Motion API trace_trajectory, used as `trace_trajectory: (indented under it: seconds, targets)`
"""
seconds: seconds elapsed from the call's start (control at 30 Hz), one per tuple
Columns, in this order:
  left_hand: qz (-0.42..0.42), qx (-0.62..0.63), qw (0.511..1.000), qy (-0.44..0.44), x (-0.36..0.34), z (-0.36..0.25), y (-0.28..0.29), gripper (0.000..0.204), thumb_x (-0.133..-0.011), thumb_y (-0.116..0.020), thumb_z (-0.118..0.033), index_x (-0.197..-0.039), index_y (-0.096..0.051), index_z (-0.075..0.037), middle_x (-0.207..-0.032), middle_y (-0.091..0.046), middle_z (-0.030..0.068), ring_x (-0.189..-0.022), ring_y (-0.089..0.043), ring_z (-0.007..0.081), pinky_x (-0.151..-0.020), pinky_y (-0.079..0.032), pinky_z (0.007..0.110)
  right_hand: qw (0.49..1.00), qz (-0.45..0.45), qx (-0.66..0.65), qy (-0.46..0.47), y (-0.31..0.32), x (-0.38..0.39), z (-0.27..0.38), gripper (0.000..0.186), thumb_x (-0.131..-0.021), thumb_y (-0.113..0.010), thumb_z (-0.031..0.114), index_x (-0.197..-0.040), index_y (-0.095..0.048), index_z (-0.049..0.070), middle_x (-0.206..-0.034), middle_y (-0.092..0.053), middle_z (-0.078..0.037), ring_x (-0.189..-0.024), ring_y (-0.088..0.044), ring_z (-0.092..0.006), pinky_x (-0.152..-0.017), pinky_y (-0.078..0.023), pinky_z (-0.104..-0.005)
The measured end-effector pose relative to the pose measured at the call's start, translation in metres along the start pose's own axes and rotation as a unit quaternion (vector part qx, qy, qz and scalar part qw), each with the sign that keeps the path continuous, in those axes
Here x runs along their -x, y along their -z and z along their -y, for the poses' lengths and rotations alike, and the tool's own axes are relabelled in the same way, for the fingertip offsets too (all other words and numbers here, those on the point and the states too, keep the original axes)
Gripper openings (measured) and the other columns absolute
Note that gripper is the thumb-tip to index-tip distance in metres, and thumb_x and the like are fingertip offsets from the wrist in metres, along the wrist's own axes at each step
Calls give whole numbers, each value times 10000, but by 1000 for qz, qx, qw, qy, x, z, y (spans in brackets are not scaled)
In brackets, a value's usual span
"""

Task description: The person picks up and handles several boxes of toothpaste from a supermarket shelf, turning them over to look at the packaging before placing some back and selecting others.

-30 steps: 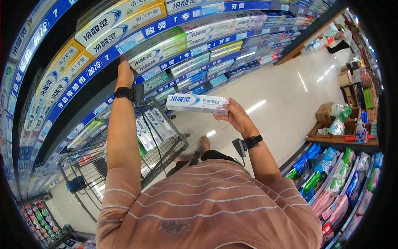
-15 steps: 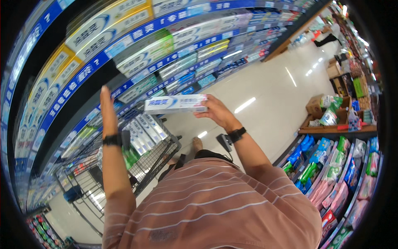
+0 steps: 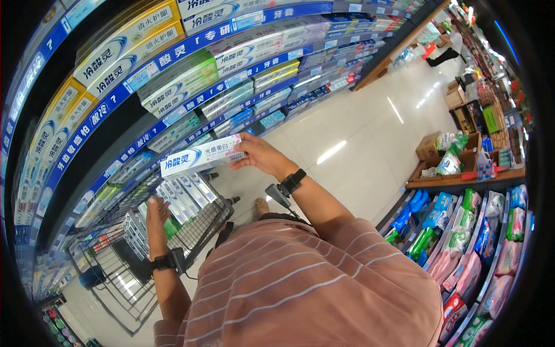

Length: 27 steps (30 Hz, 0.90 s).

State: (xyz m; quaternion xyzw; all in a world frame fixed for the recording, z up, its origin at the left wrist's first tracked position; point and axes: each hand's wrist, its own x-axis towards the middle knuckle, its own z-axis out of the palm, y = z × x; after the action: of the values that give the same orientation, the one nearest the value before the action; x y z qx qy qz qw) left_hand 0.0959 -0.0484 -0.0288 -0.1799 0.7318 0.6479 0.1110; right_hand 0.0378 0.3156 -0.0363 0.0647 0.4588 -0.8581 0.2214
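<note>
In my right hand [image 3: 260, 155] is a long white toothpaste box [image 3: 201, 156] with blue and pink print. I grip it by its right end, and its left end points toward the shelves. My left hand [image 3: 156, 222] is raised over the shopping cart [image 3: 203, 230], fingers stretched out and holding nothing. Beside that hand, several more white toothpaste boxes [image 3: 186, 196] lie in rows in the cart, along with a green package [image 3: 171, 226]. Black bands with small devices sit on both my wrists.
Shelves with blue label strips [image 3: 179, 51] curve along the left, stacked with yellow-and-white toothpaste boxes [image 3: 130, 49] and green ones [image 3: 179, 84]. A bin of colourful soft packs [image 3: 457, 237] stands at the right, below an open cardboard box [image 3: 429, 147]. Shiny floor [image 3: 341, 139] runs between them.
My left hand has dropped from in front of the shelf to above the cart. My right hand has carried the toothpaste box to the left, and the box now tilts up at its right end.
</note>
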Motion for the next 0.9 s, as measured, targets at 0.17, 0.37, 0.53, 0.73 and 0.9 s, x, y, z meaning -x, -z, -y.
trace_trajectory:
  seconds: [0.17,0.37,0.53,0.73,0.9]
  targets:
    - [45,126,990,-42,-3,-21,-27,800,-981,-441,-590,-1445,-354,56,-1366,-493,228,-1187,-573,297,-962,-477,377,999,23,13,-20,-1,4,19,393,-948,-542,119,-1301,-420,1,-1111,-631,-186,-890,-694,-303,-789,-594,-375]
    - [97,174,978,-60,8,-60,-73,652,-1031,-452,-414,-1450,-321,69,-1255,-579,197,-1022,-670,285,-779,-567,324,996,86,6,-9,23,5,28,451,-946,-539,135,-1358,-403,12,-1127,-637,-186,-882,-696,-302,-786,-592,-377]
    - [86,157,980,-87,8,-57,-93,620,-1014,-522,-303,-1472,-293,48,-1268,-587,190,-1048,-662,303,-765,-566,336,994,103,13,15,37,10,49,536,-956,-541,128,-1444,-342,36,-1124,-647,-163,-921,-696,-256,-821,-585,-384]
    - [72,169,979,-91,13,-57,-104,668,-1013,-518,-271,-1498,-201,62,-1290,-557,230,-1060,-658,334,-792,-578,346,992,122,4,24,47,9,50,639,-945,-537,103,-1510,-247,43,-1143,-632,-166,-973,-683,-261,-876,-563,-395]
    - [66,172,978,-93,19,-59,-111,658,-1011,-522,-268,-1493,-216,59,-1289,-559,221,-1057,-659,336,-791,-580,347,990,137,-5,30,52,8,50,658,-933,-537,82,-1515,-233,46,-1140,-628,-174,-981,-679,-266,-885,-560,-403]
